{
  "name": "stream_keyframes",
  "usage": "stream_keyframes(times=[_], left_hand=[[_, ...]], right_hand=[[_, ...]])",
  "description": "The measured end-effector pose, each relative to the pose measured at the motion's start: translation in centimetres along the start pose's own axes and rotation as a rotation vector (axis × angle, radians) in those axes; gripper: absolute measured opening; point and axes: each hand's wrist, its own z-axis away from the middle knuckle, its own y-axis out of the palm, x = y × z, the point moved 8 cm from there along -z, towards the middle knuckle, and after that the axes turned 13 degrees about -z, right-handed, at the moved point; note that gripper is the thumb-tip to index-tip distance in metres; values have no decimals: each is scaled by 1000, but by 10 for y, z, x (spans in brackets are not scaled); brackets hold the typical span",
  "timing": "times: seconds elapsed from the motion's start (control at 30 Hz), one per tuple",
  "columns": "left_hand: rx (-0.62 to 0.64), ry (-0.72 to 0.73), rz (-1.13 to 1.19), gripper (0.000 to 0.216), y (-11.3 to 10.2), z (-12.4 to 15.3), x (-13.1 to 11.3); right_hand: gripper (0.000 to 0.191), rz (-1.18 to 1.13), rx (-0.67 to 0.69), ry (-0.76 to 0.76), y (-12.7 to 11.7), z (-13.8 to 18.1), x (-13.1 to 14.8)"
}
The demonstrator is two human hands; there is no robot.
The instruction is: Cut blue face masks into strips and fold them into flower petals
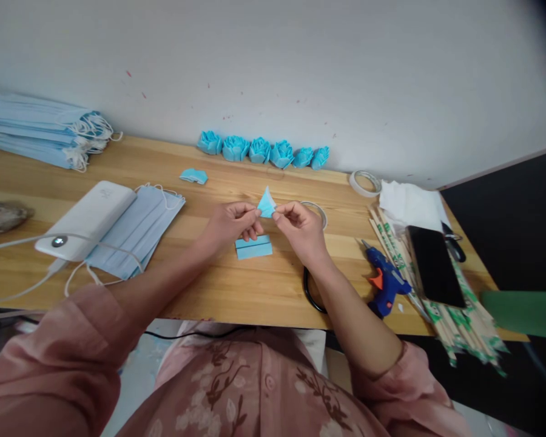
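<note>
Both hands meet over the middle of the wooden table (236, 291). My left hand (232, 226) and my right hand (300, 227) each pinch a small folded piece of blue mask fabric (267, 204), which stands up in a point between the fingertips. Just below the hands lie cut blue fabric strips (253, 247). A row of several blue fabric roses (261, 150) sits against the wall behind the hands. A small blue folded scrap (193, 176) lies to the left of them.
A white power bank (88, 218) rests on blue face masks (141, 227) at left, and a mask stack (40, 130) sits far left. At right are a blue glue gun (386, 279), a black phone (434, 267), wrapped sticks (455, 315), white tissue (409, 203) and tape rolls (364, 181).
</note>
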Motion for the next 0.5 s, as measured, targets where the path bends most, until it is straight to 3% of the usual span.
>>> stream_keyframes(times=[0.5], left_hand=[[119,24,-84,30,8,0,1]], right_hand=[[17,31,28,-2,-1,-1,0]])
